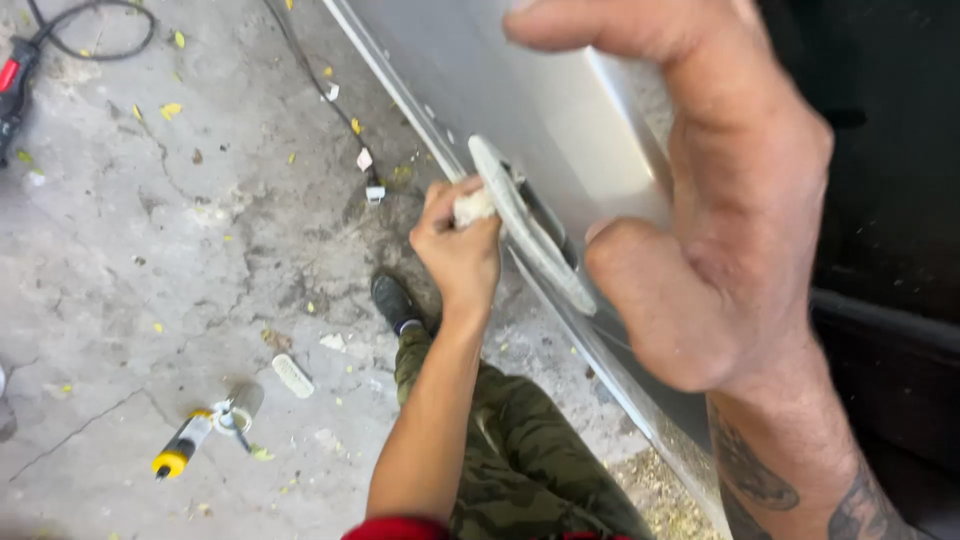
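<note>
Against grey car door [560,110], left hand [458,250] perhaps gripping pale pad [473,207]

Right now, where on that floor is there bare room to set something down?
The concrete floor lies open between the cable above and the yellow-handled tool below. It is crowded beside the car door, where the left hand, door handle and shoe meet.

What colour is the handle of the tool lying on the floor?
Yellow. The tool has a yellow handle with a white middle part, seen clearly in the head view.
</note>
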